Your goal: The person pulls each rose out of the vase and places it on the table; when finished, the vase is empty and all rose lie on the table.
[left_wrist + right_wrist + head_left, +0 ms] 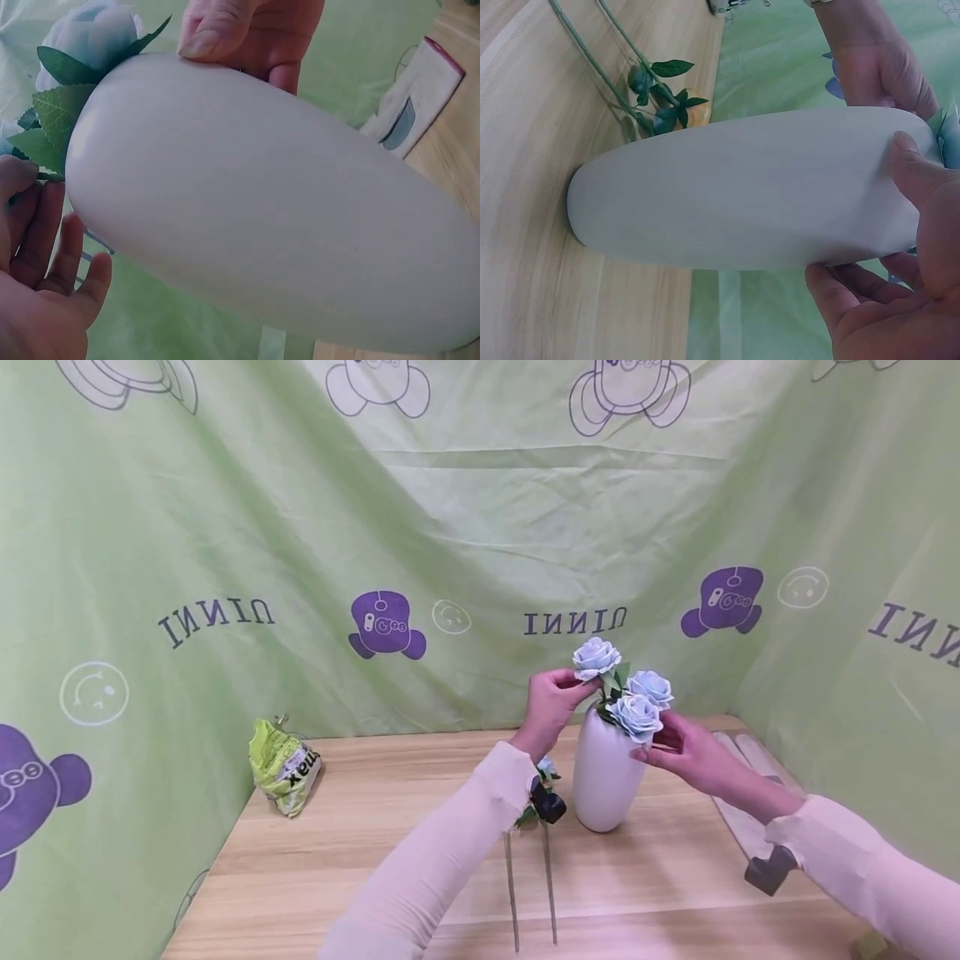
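A tall white vase (606,789) stands upright on the table with pale blue artificial roses (639,717) at its mouth. My left hand (551,708) is at the left of the mouth, its thumb and fingers pinching the stem of the highest rose (597,657) just under the bloom. In the left wrist view, green leaves (56,124) fan out beside those fingers. From the other side, my right hand (693,756) grips the vase near its rim, thumb and fingers spread around the wall in the right wrist view. Inside the vase, the lower stems are hidden.
Two more roses lie on the wooden table (390,827), their stems (512,893) toward me and their heads partly behind my left wrist. A crumpled green bag (283,768) sits at the left back. Right of the vase lies a flat whitish item (738,814). Green printed curtain (480,543) surrounds the table.
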`<action>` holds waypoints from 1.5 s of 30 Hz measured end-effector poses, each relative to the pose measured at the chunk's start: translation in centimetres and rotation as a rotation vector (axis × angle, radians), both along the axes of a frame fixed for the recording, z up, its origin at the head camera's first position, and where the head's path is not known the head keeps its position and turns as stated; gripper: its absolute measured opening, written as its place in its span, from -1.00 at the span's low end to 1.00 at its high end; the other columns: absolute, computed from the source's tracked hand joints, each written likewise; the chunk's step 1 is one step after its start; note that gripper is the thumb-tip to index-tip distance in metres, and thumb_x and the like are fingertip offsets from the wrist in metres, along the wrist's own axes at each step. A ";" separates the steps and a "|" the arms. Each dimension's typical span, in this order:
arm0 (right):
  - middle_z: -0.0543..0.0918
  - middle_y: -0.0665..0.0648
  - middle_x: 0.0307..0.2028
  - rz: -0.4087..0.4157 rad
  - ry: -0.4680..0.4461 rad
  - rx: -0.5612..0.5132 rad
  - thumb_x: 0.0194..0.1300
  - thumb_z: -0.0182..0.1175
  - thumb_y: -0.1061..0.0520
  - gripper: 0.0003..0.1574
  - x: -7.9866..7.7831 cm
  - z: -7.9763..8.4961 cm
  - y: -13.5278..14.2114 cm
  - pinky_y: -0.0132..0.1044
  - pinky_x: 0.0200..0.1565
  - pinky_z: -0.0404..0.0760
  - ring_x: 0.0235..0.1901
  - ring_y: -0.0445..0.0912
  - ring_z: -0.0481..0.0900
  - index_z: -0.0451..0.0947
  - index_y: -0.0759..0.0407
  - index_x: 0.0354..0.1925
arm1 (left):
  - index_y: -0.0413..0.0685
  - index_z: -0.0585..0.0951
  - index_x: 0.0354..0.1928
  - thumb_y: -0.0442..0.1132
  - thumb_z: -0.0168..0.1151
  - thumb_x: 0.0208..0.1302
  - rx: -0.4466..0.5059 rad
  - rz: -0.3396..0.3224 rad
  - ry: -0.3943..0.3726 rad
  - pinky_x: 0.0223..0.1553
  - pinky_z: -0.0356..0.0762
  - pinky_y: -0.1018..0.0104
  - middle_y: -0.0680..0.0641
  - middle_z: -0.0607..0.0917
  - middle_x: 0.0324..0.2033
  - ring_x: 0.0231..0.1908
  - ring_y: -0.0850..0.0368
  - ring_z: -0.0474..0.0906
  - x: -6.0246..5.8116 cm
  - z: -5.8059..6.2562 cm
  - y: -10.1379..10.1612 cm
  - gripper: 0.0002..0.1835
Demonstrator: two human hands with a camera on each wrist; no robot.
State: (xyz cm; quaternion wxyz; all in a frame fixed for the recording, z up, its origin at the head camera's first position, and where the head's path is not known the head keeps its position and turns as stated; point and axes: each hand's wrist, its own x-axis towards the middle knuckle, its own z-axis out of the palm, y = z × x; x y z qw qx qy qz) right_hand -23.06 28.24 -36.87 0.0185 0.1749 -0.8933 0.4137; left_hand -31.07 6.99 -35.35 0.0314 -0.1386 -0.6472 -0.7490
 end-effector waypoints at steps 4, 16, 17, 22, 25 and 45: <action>0.45 0.59 0.26 -0.005 -0.003 -0.007 0.36 0.30 0.09 -0.09 0.0 0.2 0.1 0.03 0.09 0.69 0.22 0.44 0.50 0.10 0.50 0.42 | -0.34 0.74 -0.19 -0.37 0.49 0.09 0.032 -0.006 0.006 -0.22 0.67 0.48 -0.27 0.80 -0.25 -0.38 0.32 0.65 0.1 0.4 0.2 -0.76; 0.44 0.57 0.28 -0.010 -0.017 0.012 0.35 0.31 0.05 -0.01 -0.2 0.0 0.2 0.07 0.15 0.64 0.25 0.41 0.48 0.06 0.50 0.45 | -0.38 0.72 -0.19 -0.48 0.44 0.07 0.020 0.034 0.142 -0.25 0.75 0.42 -0.35 0.77 -0.25 -0.40 0.30 0.65 0.7 1.3 0.3 -0.78; 0.44 0.56 0.29 -0.010 -0.018 0.015 0.35 0.31 0.04 -0.01 -0.2 0.0 0.2 0.08 0.15 0.63 0.26 0.41 0.48 0.05 0.50 0.46 | -0.38 0.72 -0.19 -0.48 0.44 0.07 0.023 0.036 0.147 -0.24 0.75 0.41 -0.35 0.77 -0.25 -0.39 0.30 0.65 0.7 1.3 0.3 -0.78; 0.43 0.56 0.30 -0.011 -0.030 0.020 0.35 0.31 0.02 0.01 -0.2 0.0 0.2 0.09 0.17 0.61 0.27 0.40 0.47 0.04 0.49 0.47 | -0.40 0.71 -0.22 -0.47 0.44 0.08 0.041 0.047 0.169 -0.24 0.77 0.36 -0.39 0.76 -0.26 -0.42 0.25 0.68 0.4 1.2 0.4 -0.80; 0.43 0.56 0.30 -0.009 -0.037 0.017 0.35 0.31 0.02 0.01 -0.2 0.0 0.3 0.09 0.18 0.61 0.27 0.40 0.47 0.04 0.50 0.46 | -0.41 0.70 -0.22 -0.48 0.44 0.08 0.050 0.048 0.168 -0.23 0.78 0.34 -0.40 0.76 -0.25 -0.41 0.23 0.69 0.4 1.3 0.3 -0.80; 0.42 0.56 0.30 0.002 -0.044 0.002 0.36 0.29 0.04 -0.02 -0.2 -0.2 0.2 0.08 0.18 0.61 0.28 0.41 0.46 0.05 0.51 0.45 | -0.35 0.71 -0.22 -0.51 0.41 0.05 0.060 0.123 0.232 -0.24 0.77 0.37 -0.32 0.78 -0.26 -0.34 0.28 0.68 0.6 3.2 -0.1 -0.80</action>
